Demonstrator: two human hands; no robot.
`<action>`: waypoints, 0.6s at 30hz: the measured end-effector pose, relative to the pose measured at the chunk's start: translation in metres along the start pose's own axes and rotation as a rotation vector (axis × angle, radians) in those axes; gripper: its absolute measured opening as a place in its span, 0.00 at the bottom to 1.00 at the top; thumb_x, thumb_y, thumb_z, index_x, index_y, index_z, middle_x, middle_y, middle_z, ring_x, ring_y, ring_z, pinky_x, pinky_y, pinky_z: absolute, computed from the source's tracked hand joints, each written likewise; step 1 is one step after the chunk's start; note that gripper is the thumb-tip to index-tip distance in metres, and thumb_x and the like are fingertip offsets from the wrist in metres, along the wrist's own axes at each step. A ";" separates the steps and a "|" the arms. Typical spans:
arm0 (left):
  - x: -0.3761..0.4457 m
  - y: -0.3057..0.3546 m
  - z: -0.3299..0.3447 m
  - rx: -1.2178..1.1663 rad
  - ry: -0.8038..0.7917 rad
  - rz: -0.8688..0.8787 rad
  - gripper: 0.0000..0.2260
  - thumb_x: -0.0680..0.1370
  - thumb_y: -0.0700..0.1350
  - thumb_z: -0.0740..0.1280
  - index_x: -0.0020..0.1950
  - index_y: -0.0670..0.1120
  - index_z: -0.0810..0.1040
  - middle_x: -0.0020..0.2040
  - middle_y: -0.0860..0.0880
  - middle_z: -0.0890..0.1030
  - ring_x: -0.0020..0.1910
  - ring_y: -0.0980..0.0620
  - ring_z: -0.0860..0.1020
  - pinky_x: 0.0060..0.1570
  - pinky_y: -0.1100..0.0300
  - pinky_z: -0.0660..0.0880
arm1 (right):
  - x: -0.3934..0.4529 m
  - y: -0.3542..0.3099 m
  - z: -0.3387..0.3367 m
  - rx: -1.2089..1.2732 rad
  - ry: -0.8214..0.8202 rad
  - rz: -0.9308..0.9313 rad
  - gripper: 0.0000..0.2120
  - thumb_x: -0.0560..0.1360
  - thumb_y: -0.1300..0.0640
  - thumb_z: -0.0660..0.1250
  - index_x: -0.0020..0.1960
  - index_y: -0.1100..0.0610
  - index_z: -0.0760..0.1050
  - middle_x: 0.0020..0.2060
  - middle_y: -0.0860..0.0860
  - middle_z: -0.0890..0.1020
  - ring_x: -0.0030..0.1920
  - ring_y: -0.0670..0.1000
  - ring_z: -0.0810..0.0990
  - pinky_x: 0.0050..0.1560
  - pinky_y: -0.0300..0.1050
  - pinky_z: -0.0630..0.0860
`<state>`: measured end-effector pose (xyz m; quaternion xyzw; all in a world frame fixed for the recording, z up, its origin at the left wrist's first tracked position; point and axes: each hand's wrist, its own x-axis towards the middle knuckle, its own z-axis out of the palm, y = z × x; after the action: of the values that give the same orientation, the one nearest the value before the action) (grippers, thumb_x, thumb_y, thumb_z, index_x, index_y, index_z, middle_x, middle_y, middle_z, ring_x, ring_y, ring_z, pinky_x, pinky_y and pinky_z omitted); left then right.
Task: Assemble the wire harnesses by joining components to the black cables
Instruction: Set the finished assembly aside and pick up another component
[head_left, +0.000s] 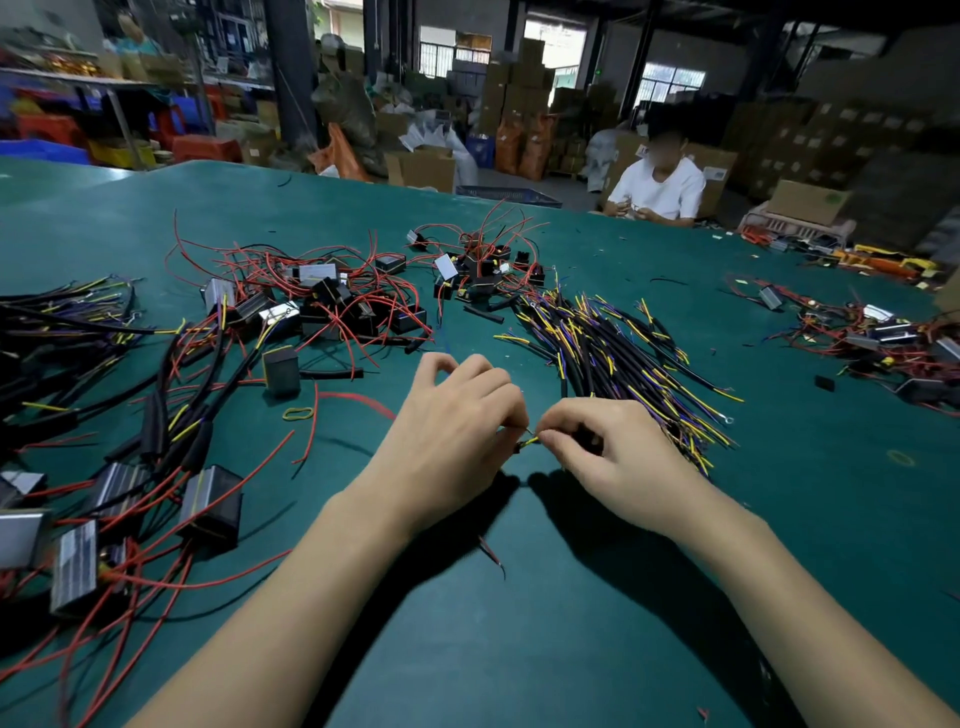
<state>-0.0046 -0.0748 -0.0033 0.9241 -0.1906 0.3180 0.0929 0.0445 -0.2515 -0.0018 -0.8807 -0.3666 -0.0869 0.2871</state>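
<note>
Together, both hands (524, 441) pinch a yellow wire (530, 442).

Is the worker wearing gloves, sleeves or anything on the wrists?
No. The left hand and right hand are bare, with no gloves, rings, watch or bands showing. Both forearms are bare too, right down to the picture's bottom edge; no sleeve comes into view.

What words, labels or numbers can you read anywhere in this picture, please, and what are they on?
None can be read.
Silver labels on the black boxes: any print is too blurred.
Cardboard cartons behind the green table: marks too small and blurred.
White papers on the far stacked boxes: unreadable.
Left hand, right hand and the yellow wire they pinch: no text.
</note>
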 end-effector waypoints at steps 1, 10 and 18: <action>0.001 0.000 -0.001 0.000 -0.004 0.029 0.03 0.73 0.40 0.69 0.40 0.46 0.78 0.38 0.51 0.77 0.43 0.46 0.77 0.50 0.50 0.65 | 0.001 0.000 -0.003 0.089 -0.054 0.051 0.06 0.76 0.58 0.66 0.40 0.51 0.78 0.30 0.45 0.76 0.31 0.43 0.70 0.35 0.38 0.68; 0.001 0.002 -0.003 -0.097 -0.013 0.045 0.01 0.73 0.40 0.67 0.41 0.44 0.77 0.38 0.50 0.77 0.40 0.47 0.76 0.46 0.53 0.66 | 0.000 0.000 -0.014 0.534 -0.268 0.211 0.08 0.79 0.62 0.62 0.43 0.58 0.77 0.30 0.52 0.75 0.30 0.47 0.70 0.37 0.37 0.67; 0.000 -0.005 0.002 -0.421 -0.042 -0.162 0.02 0.76 0.44 0.70 0.45 0.48 0.82 0.41 0.53 0.78 0.40 0.56 0.76 0.49 0.54 0.69 | 0.001 -0.003 -0.005 0.555 -0.126 0.213 0.05 0.77 0.62 0.66 0.44 0.60 0.78 0.30 0.47 0.76 0.30 0.44 0.72 0.35 0.34 0.71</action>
<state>-0.0011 -0.0705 -0.0048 0.9031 -0.1798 0.2432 0.3047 0.0433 -0.2526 0.0041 -0.8058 -0.2990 0.1020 0.5008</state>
